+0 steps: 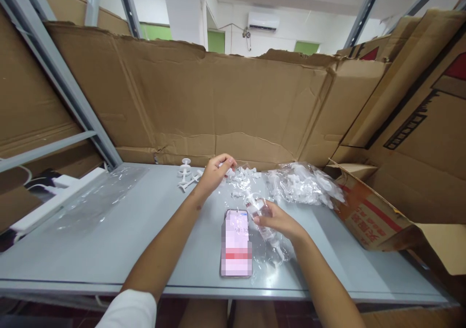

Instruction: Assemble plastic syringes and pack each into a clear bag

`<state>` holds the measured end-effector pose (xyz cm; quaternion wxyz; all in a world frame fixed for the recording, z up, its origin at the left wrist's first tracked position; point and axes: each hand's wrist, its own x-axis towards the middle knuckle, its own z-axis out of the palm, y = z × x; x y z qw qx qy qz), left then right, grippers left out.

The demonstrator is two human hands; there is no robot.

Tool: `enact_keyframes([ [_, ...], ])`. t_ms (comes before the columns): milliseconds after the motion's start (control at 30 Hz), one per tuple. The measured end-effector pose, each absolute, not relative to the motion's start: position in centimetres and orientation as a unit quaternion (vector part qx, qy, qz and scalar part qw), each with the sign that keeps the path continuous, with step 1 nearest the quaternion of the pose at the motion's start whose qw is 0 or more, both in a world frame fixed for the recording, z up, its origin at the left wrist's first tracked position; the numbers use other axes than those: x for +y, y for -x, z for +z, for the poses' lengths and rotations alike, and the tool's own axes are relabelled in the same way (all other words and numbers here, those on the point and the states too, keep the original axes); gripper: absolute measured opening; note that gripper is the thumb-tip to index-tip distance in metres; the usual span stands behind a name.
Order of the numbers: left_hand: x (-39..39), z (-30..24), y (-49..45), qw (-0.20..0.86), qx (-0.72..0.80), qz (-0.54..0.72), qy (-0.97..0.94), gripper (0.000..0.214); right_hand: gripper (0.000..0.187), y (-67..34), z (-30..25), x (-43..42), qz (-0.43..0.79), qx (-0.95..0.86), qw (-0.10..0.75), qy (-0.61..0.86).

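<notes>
My left hand (pixel 215 172) reaches to the back of the grey table (pixel 127 236), fingers pinched on a small white plastic part from the scattered pile (pixel 243 177). My right hand (pixel 274 219) is closed on a small clear plastic bag (pixel 259 210) holding white parts, just right of a phone (pixel 236 243) lying flat. More clear bags (pixel 273 255) lie under my right wrist. A few white T-shaped parts (pixel 186 173) sit left of my left hand.
A heap of clear bags with white parts (pixel 304 183) lies at the back right. An open cardboard box (pixel 378 216) stands on the right. Cardboard sheets (pixel 225 105) wall the back and sides. A clear plastic sheet (pixel 98 197) and white power strip (pixel 54 197) lie left.
</notes>
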<state>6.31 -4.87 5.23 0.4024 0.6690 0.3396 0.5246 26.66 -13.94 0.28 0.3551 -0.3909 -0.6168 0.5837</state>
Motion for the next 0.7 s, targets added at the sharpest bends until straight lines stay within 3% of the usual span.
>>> enact_keyframes([
  [333, -5.8, 5.9, -6.2, 0.483, 0.293, 0.501, -0.656, 0.014, 0.032, -26.5, 0.1, -13.9, 0.576, -0.618, 0.367, 0.390],
  [700, -6.3, 6.5, -5.9, 0.570, 0.243, 0.492, -0.611, 0.015, 0.035, -26.5, 0.2, -13.9, 0.556, -0.650, 0.358, 0.375],
])
